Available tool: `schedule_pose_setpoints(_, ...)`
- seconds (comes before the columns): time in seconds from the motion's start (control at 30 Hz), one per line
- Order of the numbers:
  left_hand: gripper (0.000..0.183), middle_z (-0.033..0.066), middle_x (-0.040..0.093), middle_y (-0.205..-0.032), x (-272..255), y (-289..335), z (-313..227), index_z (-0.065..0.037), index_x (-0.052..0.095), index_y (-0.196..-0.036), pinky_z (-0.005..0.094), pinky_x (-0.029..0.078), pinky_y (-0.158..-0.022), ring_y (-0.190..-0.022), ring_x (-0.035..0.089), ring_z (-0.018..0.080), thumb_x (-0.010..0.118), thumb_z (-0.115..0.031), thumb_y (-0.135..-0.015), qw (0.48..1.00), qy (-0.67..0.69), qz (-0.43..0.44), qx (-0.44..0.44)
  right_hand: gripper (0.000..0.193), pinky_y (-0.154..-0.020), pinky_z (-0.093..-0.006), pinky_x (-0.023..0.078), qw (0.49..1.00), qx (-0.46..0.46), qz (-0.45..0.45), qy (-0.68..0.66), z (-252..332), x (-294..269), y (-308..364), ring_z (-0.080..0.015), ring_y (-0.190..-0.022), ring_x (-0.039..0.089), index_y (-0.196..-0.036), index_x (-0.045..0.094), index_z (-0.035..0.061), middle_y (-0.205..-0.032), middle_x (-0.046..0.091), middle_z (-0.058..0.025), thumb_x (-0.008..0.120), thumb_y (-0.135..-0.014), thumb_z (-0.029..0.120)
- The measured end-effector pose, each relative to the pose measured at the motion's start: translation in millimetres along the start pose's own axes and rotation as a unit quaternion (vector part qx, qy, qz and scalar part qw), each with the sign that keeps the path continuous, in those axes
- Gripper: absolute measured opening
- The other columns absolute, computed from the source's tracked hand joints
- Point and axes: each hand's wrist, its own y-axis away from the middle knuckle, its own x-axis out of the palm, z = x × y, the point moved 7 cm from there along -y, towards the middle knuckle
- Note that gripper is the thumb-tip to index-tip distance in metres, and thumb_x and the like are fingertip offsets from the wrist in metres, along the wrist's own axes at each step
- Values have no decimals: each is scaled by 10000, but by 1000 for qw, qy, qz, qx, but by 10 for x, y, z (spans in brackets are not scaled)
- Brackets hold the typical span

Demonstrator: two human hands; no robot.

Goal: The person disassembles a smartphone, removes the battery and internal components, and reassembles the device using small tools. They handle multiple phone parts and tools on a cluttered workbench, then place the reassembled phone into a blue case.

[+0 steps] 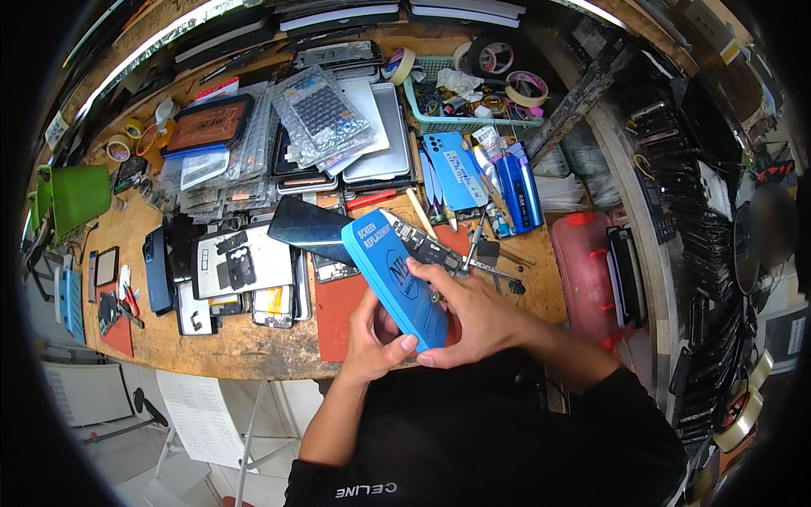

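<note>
Both my hands closed on one blue box (395,275), held tilted above the near edge of the surface (253,362); left hand (374,345) grips its lower left side, thumb along the near end; right hand (477,311) grips the right side, thumb at the near corner, a finger bent against the printed face; far end of the box points away and leftward. Beneath the hands, an orange-red mat (332,325); just beyond and left of the box, a dark phone (306,226), partly hidden by it, contact not determinable; just beyond my right hand, a phone circuit board (432,249); farther ahead, a light-blue phone back (457,169) and a green basket (416,106) of tapes and parts; well left of my left hand, red-handled pliers (131,302); right of my right hand, a red case (574,270).
</note>
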Motion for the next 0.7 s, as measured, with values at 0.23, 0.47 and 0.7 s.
schedule_pose_setpoints(0.23, 1154, 139, 574, -1516, -95, 6, 87, 21, 344, -1657, 438, 471, -1217, -1416, 589, 251, 953, -435, -790, 996, 74, -27, -48, 1171, -937, -399, 562, 968, 107, 62, -217, -41, -88, 28, -285, -1108, 701, -1672, 268, -28, -1311, 670, -224, 860, -831, 532)
schedule_pose_setpoints(0.47, 568, 202, 638, -1510, -94, -187, -21, -9, 461, -1600, 480, 614, -1106, -1341, 690, 361, 601, -254, -1108, 974, 180, -133, -45, 1062, -1048, -366, 482, 924, 59, -30, -376, -166, -239, -16, -217, -1217, 601, -1657, 328, -37, -1356, 599, -143, 657, -896, 627)
schedule_pose_setpoints(0.7, 467, 203, 674, -1474, -188, -169, -105, -3, 508, -1568, 503, 592, -1126, -1328, 701, 337, 498, -221, -1155, 950, 310, -42, 2, 890, -790, -284, 472, 867, 88, -62, -486, -462, -158, 97, -121, -888, 576, -1562, 494, 0, -1170, 668, -72, 570, -945, 637)
